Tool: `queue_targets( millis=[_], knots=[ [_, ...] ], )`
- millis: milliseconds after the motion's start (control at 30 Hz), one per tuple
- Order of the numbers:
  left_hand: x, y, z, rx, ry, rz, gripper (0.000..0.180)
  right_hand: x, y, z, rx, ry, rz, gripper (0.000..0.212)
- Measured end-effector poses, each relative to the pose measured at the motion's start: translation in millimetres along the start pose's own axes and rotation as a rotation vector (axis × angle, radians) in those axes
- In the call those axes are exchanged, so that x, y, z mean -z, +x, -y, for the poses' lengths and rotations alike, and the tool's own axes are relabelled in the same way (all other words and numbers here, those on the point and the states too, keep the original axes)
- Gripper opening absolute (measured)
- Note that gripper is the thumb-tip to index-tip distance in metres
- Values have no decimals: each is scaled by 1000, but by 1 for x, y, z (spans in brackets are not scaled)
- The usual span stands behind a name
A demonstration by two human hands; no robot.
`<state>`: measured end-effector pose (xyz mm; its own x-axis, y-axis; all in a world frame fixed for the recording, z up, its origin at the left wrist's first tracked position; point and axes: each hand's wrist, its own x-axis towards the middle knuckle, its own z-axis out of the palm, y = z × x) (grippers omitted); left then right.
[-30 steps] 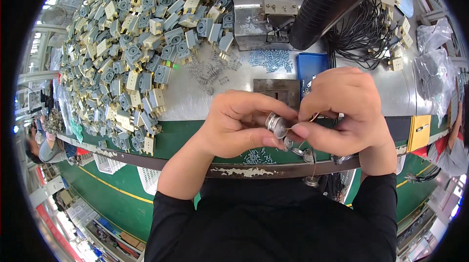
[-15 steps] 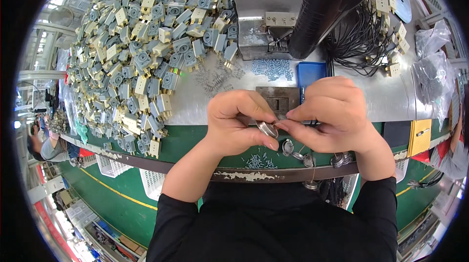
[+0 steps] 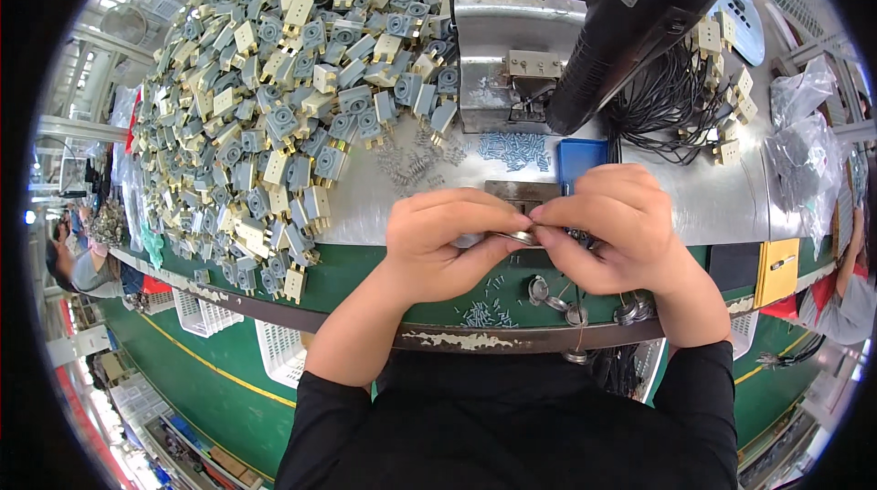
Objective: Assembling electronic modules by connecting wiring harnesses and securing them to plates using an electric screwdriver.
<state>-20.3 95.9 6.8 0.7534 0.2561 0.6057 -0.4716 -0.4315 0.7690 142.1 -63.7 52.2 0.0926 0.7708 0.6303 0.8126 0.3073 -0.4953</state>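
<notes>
Pinching a small silvery round part [image 3: 521,237] between both sets of fingertips, we hold it just above the green bench edge [image 3: 365,275]. Our left hand [image 3: 438,248] curls around it from the left, thumb beneath; our right hand [image 3: 617,230] grips it from the right, fingers bent tight. Below the hands lie several similar silver discs [image 3: 557,298] and a scatter of tiny pins [image 3: 484,312]. Behind sit a blue tray [image 3: 577,161], a metal press [image 3: 512,52] and a big heap of grey and cream housings [image 3: 283,97].
</notes>
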Motion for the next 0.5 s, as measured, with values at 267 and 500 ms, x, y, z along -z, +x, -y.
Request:
queue_targets(
  millis=[267, 500],
  knots=[
    [3, -2, 11, 31, 297, -274, 26, -4, 6, 4, -305, 413, 214, 50],
    [1, -8, 13, 83, 152, -265, 25, -13, 3, -1, -240, 290, 184, 41]
  ],
)
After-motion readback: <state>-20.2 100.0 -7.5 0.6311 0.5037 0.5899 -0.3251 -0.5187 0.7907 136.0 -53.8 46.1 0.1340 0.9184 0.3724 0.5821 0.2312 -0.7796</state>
